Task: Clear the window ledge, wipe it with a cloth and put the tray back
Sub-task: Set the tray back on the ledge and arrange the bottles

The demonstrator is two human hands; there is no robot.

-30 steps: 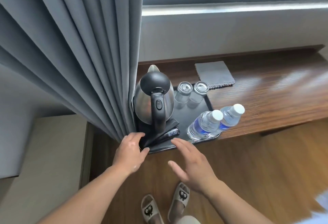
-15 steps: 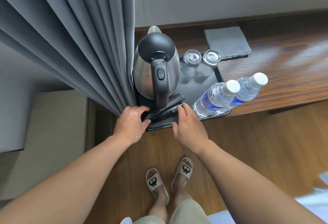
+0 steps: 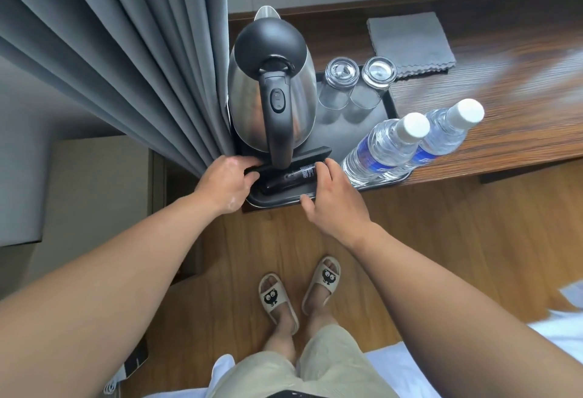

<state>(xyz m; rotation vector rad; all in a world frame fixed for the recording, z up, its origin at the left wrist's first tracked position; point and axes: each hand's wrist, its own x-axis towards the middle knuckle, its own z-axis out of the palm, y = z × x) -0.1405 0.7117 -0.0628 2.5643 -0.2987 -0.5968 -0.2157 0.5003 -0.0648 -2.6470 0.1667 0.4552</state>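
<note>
While the tray [image 3: 277, 201] sits at the near L end of the wood bench [image 3: 504, 98], both hands hold its front edge: L hand [image 3: 225, 181] grip curled round the corner by the curtain [image 3: 142, 66], R hand [image 3: 331, 199] grip pinching the rim. On it: kettle [image 3: 271, 104], 2 glasses [image 3: 342, 82], 2 water bottles [image 3: 388, 145]. Grey cloth [image 3: 410, 44] lies flat on the bench just behind.

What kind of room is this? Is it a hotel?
Probably a hotel room. A black tray on the wooden window ledge holds an electric kettle, two glasses and two water bottles, the usual set put out for guests.
</note>
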